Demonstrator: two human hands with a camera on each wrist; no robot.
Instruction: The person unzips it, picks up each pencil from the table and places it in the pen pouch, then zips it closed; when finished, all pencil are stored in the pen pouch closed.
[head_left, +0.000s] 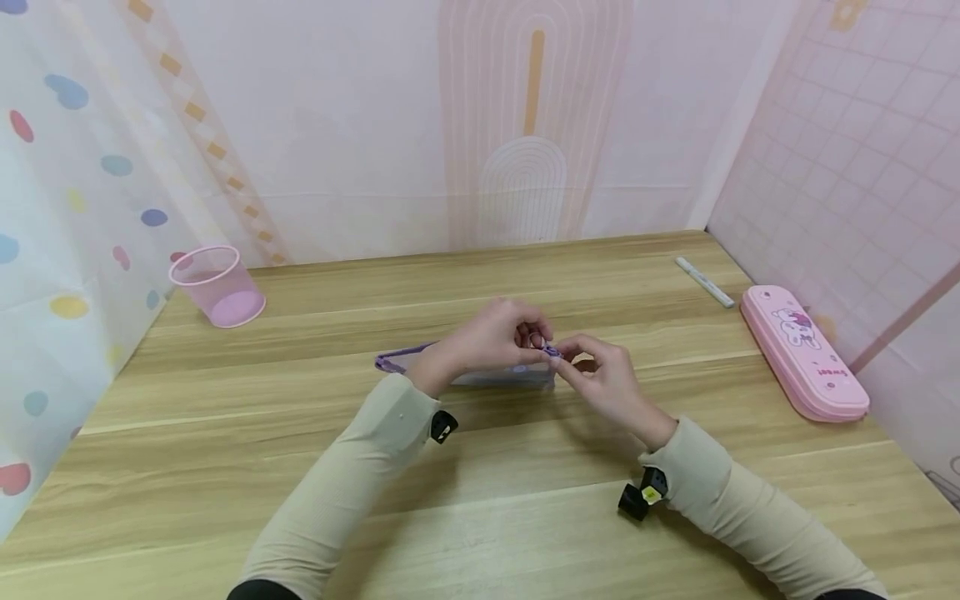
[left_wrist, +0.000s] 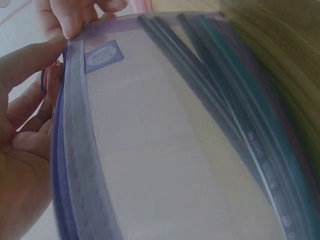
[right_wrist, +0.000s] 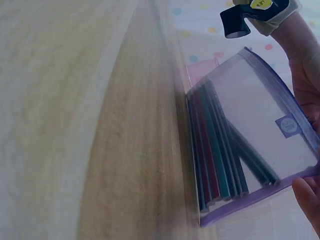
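Observation:
A see-through zip pouch [head_left: 495, 377] with a purple zip edge stands on its long side on the table, both hands at its upper right corner. Several dark, red and green pencils [right_wrist: 215, 150] lie inside along the bottom. My left hand [head_left: 491, 337] pinches the zip edge near the corner, a small cord loop [left_wrist: 43, 80] by its fingers. With thumb and finger my right hand [head_left: 606, 375] pinches the end of the zip [head_left: 552, 351]. A small purple label [left_wrist: 104, 56] sits below the zip. The fingertips partly hide the zip's end.
A pink mesh bin [head_left: 225, 292] stands at the back left of the wooden table [head_left: 225, 467]. On the right are a pink pencil case [head_left: 806, 354] with a rabbit picture and a slim white stick-like item [head_left: 705, 282]. Patterned cloth walls [head_left: 360, 125] enclose the back and sides.

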